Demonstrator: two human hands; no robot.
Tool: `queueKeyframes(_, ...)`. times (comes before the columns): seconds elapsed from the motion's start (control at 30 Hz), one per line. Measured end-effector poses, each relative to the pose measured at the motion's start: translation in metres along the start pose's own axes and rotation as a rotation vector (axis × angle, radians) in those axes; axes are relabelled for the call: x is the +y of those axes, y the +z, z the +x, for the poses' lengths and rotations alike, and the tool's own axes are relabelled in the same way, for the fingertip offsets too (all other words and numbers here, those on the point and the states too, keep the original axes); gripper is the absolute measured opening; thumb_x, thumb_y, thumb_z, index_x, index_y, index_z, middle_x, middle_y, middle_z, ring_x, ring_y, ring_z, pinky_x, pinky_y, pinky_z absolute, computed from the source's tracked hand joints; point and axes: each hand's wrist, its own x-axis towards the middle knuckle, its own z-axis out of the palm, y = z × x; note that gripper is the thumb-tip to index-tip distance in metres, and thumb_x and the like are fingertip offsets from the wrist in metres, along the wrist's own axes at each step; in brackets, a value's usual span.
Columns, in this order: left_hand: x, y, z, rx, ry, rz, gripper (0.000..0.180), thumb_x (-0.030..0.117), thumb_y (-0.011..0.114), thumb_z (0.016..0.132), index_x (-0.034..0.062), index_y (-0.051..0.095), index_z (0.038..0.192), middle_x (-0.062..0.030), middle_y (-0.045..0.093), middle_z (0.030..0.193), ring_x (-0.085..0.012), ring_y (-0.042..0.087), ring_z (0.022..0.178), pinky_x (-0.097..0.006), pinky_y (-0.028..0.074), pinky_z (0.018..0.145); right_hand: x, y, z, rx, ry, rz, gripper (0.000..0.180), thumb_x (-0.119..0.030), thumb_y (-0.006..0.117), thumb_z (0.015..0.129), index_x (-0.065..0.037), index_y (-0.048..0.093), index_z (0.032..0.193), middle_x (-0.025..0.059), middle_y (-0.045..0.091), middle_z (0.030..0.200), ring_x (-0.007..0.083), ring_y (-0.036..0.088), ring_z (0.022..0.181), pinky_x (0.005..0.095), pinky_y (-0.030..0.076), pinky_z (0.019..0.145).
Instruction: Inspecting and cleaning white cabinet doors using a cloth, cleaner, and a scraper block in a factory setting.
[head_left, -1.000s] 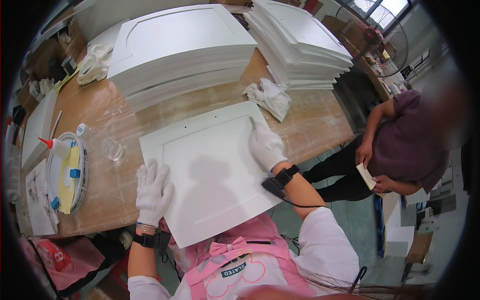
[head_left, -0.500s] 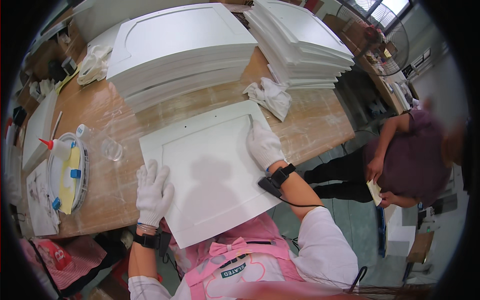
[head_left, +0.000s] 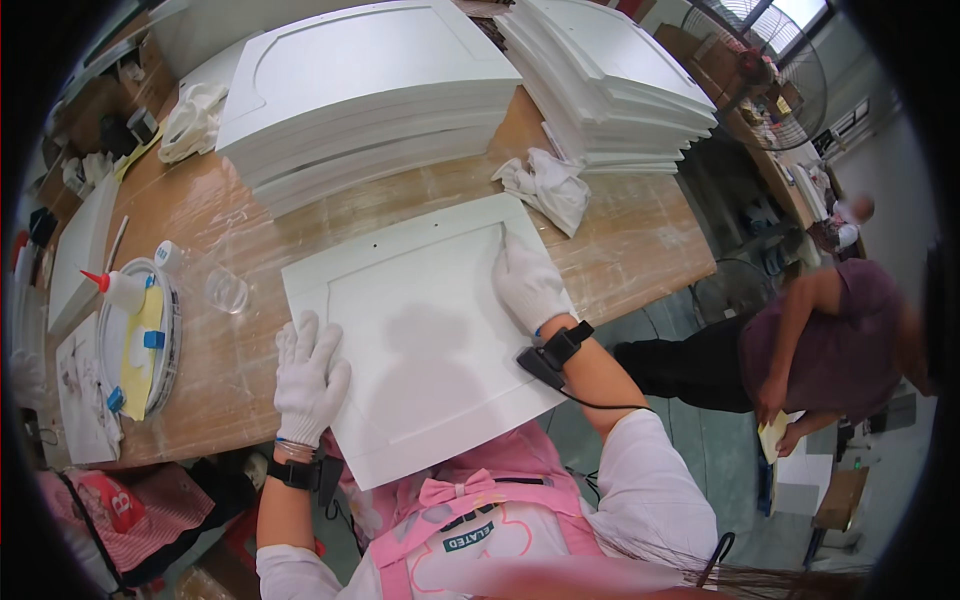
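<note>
A white panel (head_left: 440,370) with a recessed border and small holes near its far edge lies tilted before me, its near end by my lap. My left hand (head_left: 308,385), in a white knit glove, rests with fingers spread on the panel's left edge. On the right side, my gloved right hand (head_left: 530,285) presses at the border groove near the far right corner. Its fingers are held together and point away from me. Whatever may be between them is too small to make out.
Tall stacks of white panels (head_left: 370,50) stand at the back of the table (head_left: 640,235). A crumpled white cloth (head_left: 548,190) lies beyond the panel. Left are a red-tipped squeeze bottle (head_left: 122,290), a round lid (head_left: 172,350) and a clear cup (head_left: 228,292). Another person (head_left: 820,340) stands right.
The other person has shifted slightly, holding a yellowish item lower. Both my hands stay at nearly the same places on the panel; the view has moved a little.
</note>
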Motion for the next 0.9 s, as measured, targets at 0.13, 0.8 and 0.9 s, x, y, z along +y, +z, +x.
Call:
queueKeyframes(0.13,0.000,0.000,-0.001,-0.010,-0.017,0.012,0.046,0.022,0.063,0.083,0.0108,0.062,0.128,-0.0237,0.046,0.145,-0.0506,0.039,0.134,-0.054,0.026,0.117,0.005,0.000,0.002,-0.046,0.124,0.018,0.026,-0.022,0.048,0.096,-0.005,0.060,0.111,0.0258,0.067,0.089,0.0447,0.065,0.084,0.0536,0.050,0.077)
queueKeyframes(0.8,0.003,-0.002,0.002,-0.002,0.013,0.013,0.047,0.019,0.062,0.082,0.0108,0.060,0.129,-0.0241,0.048,0.143,-0.0495,0.040,0.132,-0.055,0.027,0.116,0.000,0.010,-0.003,-0.007,-0.001,0.104,0.024,-0.022,0.047,0.095,-0.004,0.056,0.109,0.0246,0.067,0.078,0.0445,0.066,0.074,0.0536,0.052,0.068)
queueKeyframes(0.9,0.003,-0.001,0.002,0.007,0.011,0.006,0.047,0.020,0.063,0.082,0.0107,0.061,0.128,-0.0242,0.047,0.143,-0.0495,0.040,0.133,-0.055,0.027,0.116,-0.001,0.008,-0.007,-0.025,-0.003,0.125,0.024,-0.022,0.047,0.096,-0.004,0.056,0.109,0.0248,0.067,0.079,0.0444,0.066,0.074,0.0534,0.052,0.067)
